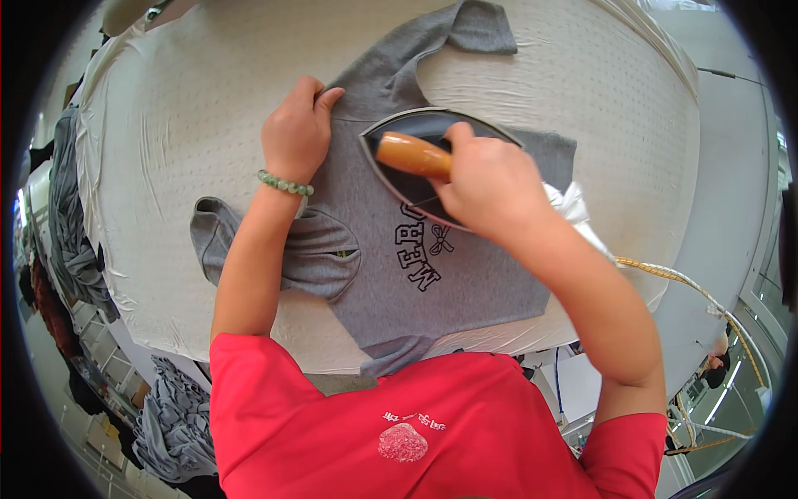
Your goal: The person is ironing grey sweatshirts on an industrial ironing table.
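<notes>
A grey hooded sweatshirt [490, 274] with dark lettering and a small bow on its chest lies spread on the padded cream ironing table. My right hand [495, 179] is wrapped round the wooden handle of a steam iron [416, 125], whose dark, pointed body rests over the chest and hides part of the lettering. At the shoulder by the far sleeve, my left hand [298, 125] is closed with the thumb against the fingers, pinching the grey cloth. The hood lies to the left, partly behind my left forearm.
The cream table cover [615, 108] surrounds the sweatshirt. A yellowish cord and pale hose [694, 283] run from the iron off the right side. Grey garments hang [75, 200] past the left edge, and a heap of grey cloth [174, 424] sits at the lower left.
</notes>
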{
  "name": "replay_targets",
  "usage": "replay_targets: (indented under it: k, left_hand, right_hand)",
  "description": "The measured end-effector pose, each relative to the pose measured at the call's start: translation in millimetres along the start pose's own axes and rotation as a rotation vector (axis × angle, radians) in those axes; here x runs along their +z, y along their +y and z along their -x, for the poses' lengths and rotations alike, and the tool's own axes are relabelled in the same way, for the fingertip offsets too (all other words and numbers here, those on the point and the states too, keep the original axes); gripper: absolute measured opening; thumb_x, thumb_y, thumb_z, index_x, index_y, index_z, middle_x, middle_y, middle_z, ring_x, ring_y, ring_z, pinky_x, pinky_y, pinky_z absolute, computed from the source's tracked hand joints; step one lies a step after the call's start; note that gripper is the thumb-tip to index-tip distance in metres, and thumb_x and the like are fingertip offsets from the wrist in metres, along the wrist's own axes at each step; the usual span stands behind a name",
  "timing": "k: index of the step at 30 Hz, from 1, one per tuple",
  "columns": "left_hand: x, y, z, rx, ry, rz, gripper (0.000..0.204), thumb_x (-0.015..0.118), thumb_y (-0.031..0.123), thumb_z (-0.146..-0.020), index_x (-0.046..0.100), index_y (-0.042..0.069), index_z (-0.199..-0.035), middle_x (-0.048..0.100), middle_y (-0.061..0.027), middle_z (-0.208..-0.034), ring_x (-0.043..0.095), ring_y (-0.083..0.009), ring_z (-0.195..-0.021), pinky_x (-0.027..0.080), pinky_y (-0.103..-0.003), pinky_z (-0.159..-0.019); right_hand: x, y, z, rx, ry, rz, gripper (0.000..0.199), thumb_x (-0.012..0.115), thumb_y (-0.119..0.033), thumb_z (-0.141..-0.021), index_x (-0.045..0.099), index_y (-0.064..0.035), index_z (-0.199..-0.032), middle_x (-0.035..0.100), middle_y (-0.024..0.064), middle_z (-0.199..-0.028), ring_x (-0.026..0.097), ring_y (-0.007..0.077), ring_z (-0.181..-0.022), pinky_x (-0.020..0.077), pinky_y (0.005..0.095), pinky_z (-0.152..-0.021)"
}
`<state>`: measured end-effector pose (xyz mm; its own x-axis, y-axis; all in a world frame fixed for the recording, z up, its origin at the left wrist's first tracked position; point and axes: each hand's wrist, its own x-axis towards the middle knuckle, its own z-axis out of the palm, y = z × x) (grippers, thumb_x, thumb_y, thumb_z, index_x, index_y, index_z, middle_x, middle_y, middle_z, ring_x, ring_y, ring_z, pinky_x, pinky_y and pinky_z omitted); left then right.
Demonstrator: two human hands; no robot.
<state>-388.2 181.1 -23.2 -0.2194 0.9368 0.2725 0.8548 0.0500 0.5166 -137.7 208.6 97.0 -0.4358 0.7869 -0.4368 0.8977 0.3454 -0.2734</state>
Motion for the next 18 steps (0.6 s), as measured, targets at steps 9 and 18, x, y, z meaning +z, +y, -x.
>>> replay_targets:
  k: [9,18]
  left_hand:
    - [1.8,-15.4,-3.5,0.017,-0.038,-0.028,0.027,0.074,0.034,-0.098,0.064,0.009,-0.094,0.069,-0.0151,-0.079,0.066,-0.0407,-0.069,0.051,-0.046,-0.058]
    - [-15.9,-9.0,-6.9,-0.11,-0.246,0.1,0.027,0.073,0.034,-0.099,0.066,0.008,-0.098,0.07,-0.0156,-0.082,0.068,-0.0363,-0.074,0.051,-0.043,-0.066]
  right_hand:
    - [-13.1,-37.3,-18.9,-0.169,-0.207,-0.104,0.027,0.065,-0.016,-0.093,0.066,0.0043,-0.111,0.078,0.0211,-0.097,0.078,0.0359,-0.091,0.0625,0.0451,-0.08]
    - [-12.6,15.8,-4.1,-0.027,-0.143,-0.003,0.028,0.069,-0.021,-0.092,0.062,0.0007,-0.108,0.076,0.0225,-0.093,0.075,0.0416,-0.092,0.0601,0.0514,-0.08]
